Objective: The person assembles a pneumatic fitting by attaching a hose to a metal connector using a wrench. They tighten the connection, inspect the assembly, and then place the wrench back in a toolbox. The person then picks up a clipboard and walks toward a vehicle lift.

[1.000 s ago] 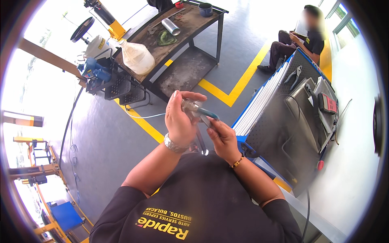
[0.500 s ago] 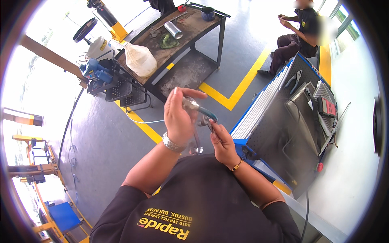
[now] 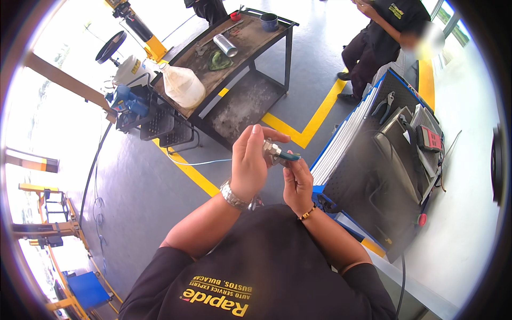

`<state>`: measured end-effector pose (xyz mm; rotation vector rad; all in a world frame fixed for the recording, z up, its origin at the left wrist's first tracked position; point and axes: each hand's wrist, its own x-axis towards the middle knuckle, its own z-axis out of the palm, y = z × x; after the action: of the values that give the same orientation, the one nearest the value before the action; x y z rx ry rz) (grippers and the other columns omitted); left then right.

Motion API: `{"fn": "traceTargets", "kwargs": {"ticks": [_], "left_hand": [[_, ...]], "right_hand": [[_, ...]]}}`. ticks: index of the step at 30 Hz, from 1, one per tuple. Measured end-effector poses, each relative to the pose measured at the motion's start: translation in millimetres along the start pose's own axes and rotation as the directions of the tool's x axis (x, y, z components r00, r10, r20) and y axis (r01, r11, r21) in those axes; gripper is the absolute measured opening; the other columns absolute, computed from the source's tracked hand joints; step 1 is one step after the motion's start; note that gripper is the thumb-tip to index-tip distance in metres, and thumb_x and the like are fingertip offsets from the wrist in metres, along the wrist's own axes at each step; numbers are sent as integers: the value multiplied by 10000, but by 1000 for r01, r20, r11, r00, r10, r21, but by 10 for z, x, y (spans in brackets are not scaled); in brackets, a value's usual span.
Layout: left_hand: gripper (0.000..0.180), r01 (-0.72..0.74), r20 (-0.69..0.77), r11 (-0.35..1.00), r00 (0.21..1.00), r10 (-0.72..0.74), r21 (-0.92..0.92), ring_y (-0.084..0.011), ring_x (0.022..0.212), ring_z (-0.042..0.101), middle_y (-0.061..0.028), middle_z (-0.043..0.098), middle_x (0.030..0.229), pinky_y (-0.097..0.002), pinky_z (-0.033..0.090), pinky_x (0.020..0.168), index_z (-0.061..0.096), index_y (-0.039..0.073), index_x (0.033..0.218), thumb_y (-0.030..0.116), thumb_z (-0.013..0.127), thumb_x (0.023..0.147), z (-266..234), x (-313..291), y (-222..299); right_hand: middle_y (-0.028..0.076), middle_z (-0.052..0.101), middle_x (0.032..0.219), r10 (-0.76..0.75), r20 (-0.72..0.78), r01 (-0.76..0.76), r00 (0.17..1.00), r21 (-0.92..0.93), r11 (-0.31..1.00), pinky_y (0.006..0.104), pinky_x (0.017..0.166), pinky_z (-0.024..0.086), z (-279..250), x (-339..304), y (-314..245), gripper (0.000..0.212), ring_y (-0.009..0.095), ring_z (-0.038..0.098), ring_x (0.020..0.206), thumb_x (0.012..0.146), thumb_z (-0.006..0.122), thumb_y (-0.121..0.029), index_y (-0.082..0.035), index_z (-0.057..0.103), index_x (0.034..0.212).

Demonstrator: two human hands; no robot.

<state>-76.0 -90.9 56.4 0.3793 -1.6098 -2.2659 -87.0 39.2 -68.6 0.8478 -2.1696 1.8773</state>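
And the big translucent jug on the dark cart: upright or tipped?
Upright: the jug stands on its broad base on the cart, narrow neck uppermost.

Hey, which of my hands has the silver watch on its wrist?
Your left hand, the one with the silver watch. Your right hand, at the green end of the metal fitting, wears a thin yellow-and-dark bracelet instead.

Metal fitting (image 3: 272, 151) between left hand (image 3: 249, 164) and right hand (image 3: 298, 186)
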Motion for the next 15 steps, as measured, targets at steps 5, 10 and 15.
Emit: {"fn": "traceTargets", "kwargs": {"ticks": [5, 10, 15], "left_hand": [[435, 79, 15, 997, 997, -79, -21, -58, 430, 424, -157, 715, 884, -196, 357, 407, 618, 4, 936, 300, 323, 1054, -38, -17, -153], [409, 129, -43, 986, 990, -134, -103, -91, 433, 436, -191, 702, 877, -214, 362, 405, 590, 11, 933, 313, 340, 1052, -118, 56, -155], [395, 166, -88, 945, 976, -198, -281, -123, 441, 447, -212, 679, 858, -226, 355, 403, 572, 16, 936, 321, 350, 1051, -159, 82, -135]], "right_hand": [[144, 637, 1062, -1, -176, 2, 984, 4, 1000, 350, 779, 498, 114, 97, 62, 357, 273, 634, 913, 954, 567, -63, -32, 584, 1310], [128, 637, 1045, 117, -49, -116, 992, 23, 993, 365, 798, 491, 85, 103, -134, 347, 293, 629, 936, 944, 575, -74, -54, 604, 1289], [120, 616, 975, 63, 18, -61, 998, -71, 996, 380, 801, 474, 4, 202, -289, 336, 298, 599, 908, 933, 579, -69, -57, 621, 1267]]}}
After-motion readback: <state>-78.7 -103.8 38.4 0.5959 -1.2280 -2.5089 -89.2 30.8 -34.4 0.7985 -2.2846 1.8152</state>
